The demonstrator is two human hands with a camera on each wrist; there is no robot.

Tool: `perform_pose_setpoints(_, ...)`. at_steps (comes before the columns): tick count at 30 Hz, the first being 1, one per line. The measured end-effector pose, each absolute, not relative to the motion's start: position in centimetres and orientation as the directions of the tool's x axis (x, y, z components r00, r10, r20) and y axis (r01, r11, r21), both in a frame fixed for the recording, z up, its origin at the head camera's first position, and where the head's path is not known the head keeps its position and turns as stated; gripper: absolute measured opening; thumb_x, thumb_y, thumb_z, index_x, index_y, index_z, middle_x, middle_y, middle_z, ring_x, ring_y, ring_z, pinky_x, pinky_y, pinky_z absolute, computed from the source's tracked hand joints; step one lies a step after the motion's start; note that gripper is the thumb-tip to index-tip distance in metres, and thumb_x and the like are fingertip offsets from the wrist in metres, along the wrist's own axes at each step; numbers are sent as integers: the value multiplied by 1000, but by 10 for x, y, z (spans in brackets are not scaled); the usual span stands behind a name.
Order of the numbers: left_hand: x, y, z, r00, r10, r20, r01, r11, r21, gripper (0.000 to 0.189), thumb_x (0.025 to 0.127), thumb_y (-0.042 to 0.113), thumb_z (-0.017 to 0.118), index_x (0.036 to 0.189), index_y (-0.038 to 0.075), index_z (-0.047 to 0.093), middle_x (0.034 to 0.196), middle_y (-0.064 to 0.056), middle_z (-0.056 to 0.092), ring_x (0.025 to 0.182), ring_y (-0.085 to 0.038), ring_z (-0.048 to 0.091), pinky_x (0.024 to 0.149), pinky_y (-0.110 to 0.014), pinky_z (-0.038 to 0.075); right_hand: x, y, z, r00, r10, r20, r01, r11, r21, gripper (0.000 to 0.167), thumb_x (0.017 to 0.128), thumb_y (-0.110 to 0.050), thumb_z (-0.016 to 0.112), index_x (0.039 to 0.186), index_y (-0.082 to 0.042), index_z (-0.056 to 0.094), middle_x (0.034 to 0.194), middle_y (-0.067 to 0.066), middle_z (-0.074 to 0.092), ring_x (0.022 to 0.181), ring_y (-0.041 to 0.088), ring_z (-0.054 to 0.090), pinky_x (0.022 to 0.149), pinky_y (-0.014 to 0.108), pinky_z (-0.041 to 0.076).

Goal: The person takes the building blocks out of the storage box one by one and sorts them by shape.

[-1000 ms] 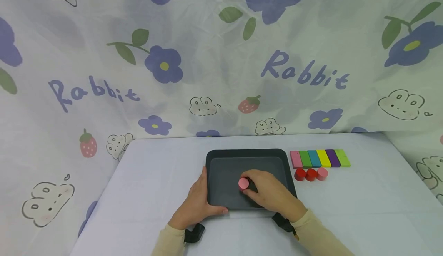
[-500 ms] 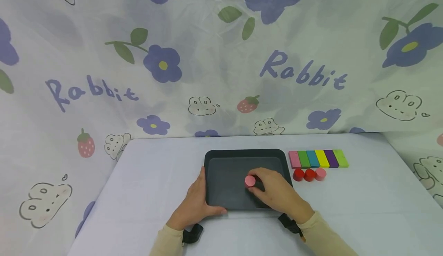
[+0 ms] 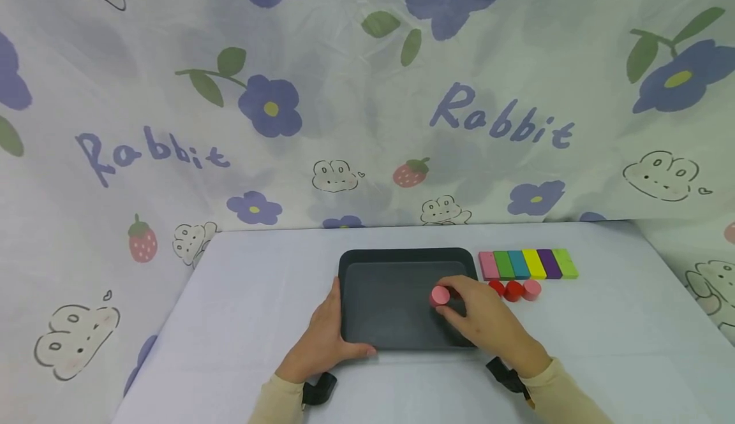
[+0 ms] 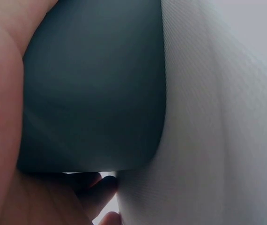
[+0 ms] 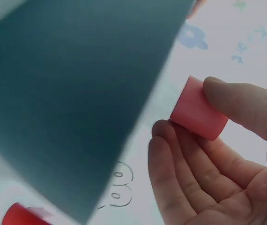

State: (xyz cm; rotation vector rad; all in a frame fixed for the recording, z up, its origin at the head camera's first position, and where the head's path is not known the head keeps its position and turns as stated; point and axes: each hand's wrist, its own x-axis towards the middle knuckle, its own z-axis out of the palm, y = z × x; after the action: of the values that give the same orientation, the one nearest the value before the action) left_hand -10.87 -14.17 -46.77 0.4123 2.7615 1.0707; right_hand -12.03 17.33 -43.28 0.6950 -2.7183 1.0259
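A dark grey rectangular tray (image 3: 381,296) lies on the white table. Against its near left corner rests my left hand (image 3: 323,335), straight fingers along the left side and thumb along the front edge. In the left wrist view the tray's wall (image 4: 96,89) fills the space between thumb and fingers. Over the right part of the tray, my right hand (image 3: 490,319) pinches a pink cylindrical block (image 3: 440,296) between thumb and fingertips. The right wrist view shows this pink cylinder (image 5: 199,110) gripped by its ends, the other fingers loosely bent beneath.
Right of the tray stand two red cylinders (image 3: 513,291), the left one partly covered by my right hand, and another pink cylinder (image 3: 532,290). Behind them lies a row of several coloured flat blocks (image 3: 527,264). A patterned cloth (image 3: 367,105) hangs behind the table.
My right hand has moved rightward across the tray with the pink cylinder, and now partly covers the leftmost red cylinder. The left hand and tray stay in place.
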Motion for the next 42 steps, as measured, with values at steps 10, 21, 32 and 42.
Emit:
perform_pose_setpoints(10,-108,-141,-467,-952,302,-45,193,711,677,145,69,51,91,157,-6,-9,166,-21,-3,152,-40,9,118,-60,17,-114,188,-433,-885,-324,335,-463,698,-547,40,80,-14,87,116,-10,68,107,-4,70,94,16,66,82,39,58)
perform_pose_setpoints(21,-109,-140,-468,-951,306,-53,190,709,679,146,69,54,89,157,-4,-10,167,-19,-3,152,-38,9,119,-59,16,-109,206,-434,-900,-272,340,-420,747,-515,41,81,-13,85,117,-4,67,107,5,71,95,22,68,82,44,58)
perform_pose_setpoints(32,-109,-141,-464,-953,297,-66,174,710,683,146,68,55,89,157,-3,-11,167,-18,-3,152,-38,10,119,-58,17,-109,228,-434,-891,-244,383,-425,745,-514,40,81,-9,84,117,-1,67,103,5,72,91,21,69,80,46,58)
perform_pose_setpoints(42,-110,-139,-463,-953,297,-66,173,707,685,145,69,54,90,157,-3,-10,167,-18,-3,152,-38,9,119,-58,16,-109,247,-434,-864,-208,458,-430,778,-458,47,74,-6,88,116,-2,68,97,5,71,84,21,66,73,47,57)
